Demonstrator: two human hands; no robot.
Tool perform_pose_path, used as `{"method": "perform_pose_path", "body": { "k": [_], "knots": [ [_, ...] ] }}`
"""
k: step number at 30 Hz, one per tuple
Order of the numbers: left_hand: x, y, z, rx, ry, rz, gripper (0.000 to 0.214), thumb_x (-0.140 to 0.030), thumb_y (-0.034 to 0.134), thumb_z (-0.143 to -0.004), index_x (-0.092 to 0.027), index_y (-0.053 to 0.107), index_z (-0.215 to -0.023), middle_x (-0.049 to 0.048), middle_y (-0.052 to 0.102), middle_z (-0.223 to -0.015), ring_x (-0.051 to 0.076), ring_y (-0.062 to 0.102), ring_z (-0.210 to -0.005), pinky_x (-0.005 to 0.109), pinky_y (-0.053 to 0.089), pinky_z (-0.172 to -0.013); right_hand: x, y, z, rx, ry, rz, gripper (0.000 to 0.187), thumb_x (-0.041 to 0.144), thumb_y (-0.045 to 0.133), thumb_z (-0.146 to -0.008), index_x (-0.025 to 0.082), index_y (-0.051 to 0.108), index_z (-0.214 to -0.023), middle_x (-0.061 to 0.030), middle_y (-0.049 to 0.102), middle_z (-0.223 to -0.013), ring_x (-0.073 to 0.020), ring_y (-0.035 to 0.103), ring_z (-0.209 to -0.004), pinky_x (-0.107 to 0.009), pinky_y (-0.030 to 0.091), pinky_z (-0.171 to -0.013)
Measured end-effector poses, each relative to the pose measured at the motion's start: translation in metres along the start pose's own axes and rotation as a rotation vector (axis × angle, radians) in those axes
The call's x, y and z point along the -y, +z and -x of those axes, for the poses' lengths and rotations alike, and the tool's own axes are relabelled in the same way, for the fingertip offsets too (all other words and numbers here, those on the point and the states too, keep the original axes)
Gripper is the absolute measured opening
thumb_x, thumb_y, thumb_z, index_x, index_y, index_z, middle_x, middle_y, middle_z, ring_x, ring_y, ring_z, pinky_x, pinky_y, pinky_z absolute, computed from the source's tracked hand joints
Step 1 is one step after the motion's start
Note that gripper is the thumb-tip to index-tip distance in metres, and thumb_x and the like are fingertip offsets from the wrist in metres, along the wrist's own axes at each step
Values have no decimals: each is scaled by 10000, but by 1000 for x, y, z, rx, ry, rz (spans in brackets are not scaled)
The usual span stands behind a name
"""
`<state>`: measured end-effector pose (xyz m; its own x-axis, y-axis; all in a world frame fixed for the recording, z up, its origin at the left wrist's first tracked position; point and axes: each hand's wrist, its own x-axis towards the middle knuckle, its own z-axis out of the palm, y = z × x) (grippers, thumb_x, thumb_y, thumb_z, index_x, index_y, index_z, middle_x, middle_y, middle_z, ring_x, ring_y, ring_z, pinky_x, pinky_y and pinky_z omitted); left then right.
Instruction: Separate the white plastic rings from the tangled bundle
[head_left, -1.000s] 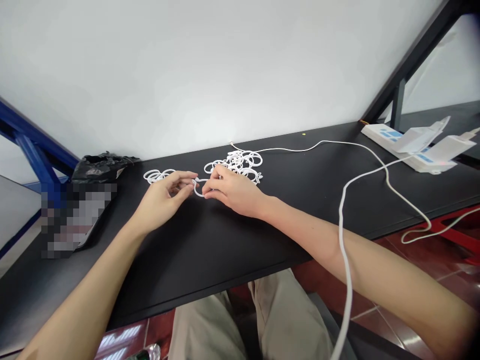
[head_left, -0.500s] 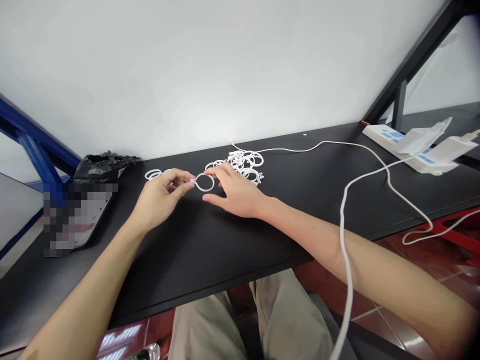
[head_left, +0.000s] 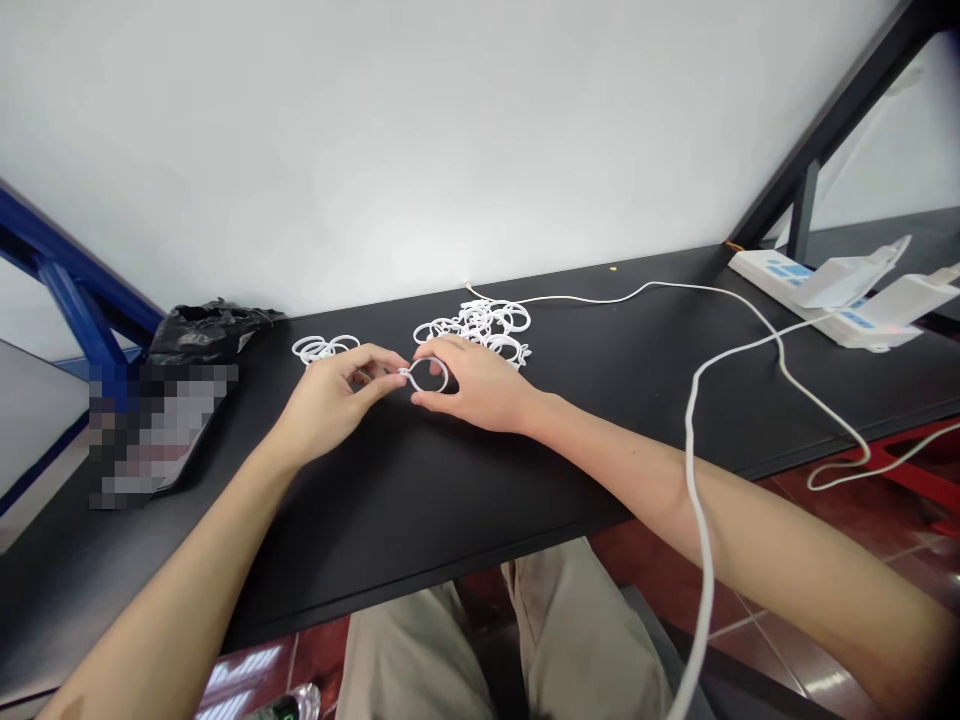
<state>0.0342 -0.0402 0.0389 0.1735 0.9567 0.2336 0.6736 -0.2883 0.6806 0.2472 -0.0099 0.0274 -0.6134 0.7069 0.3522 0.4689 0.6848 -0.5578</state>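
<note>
White plastic ring (head_left: 429, 374) pinched from both sides just above the black counter (head_left: 420, 500): left hand (head_left: 334, 395) with fingers (head_left: 384, 377) clamped on the small clasp at its left edge, right hand (head_left: 480, 385) with thumb and forefinger closed around the loop from the right. Ring lying nearly flat, between the two hands, clasp toward the left. Loose ring pile (head_left: 480, 325) just behind; smaller ring heap (head_left: 319, 348) behind the left hand.

No words, numbers or signs can be read anywhere: the white power strips (head_left: 825, 290) at the far right show only small blue patches too blurry to make out, and the flat thing (head_left: 161, 430) at the left is blurred into squares.
</note>
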Motion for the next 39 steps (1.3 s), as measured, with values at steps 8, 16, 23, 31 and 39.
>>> {"method": "perform_pose_path", "body": {
  "k": [8,16,23,31,39],
  "knots": [
    [-1,0,1,-7,45,-69,221,-445,624,-837,-254,726,-881,-5,742,-874,191,650,-788,312,485,-751,-1,-3,-1,50,-12,4,313,380,662,-866,186,599,-1104,-42,627,-1009,-184,582,-940,-310,430,-800],
    [-1,-1,0,-4,105,-72,200,-423,620,-832,-257,731,-825,7,749,-865,211,663,-816,319,495,-763,0,-4,-2,82,-35,17,275,374,659,-868,198,600,-1071,-33,618,-958,-194,568,-934,-308,416,-768],
    [-3,0,1,16,73,-128,249,-442,587,-884,-240,723,-938,1,749,-921,182,649,-812,292,478,-756,-4,0,-1,52,-19,44,377,394,668,-874,161,597,-1162,-88,660,-1116,-236,568,-1097,-365,453,-906],
    [0,-6,-1,-175,14,-223,256,-426,576,-902,-222,700,-995,8,717,-985,163,618,-811,277,482,-785,-4,-4,-4,-88,20,242,509,497,618,-903,148,600,-1273,-123,624,-1177,-285,525,-1159,-441,428,-1009],
    [38,-32,-7,-359,-182,-589,281,-380,538,-902,-142,672,-966,112,656,-999,276,538,-978,474,390,-1008,-23,-7,-7,-104,174,523,299,331,590,-923,150,699,-1134,-145,594,-1145,-315,488,-1108,-473,409,-973]
  ]
}}
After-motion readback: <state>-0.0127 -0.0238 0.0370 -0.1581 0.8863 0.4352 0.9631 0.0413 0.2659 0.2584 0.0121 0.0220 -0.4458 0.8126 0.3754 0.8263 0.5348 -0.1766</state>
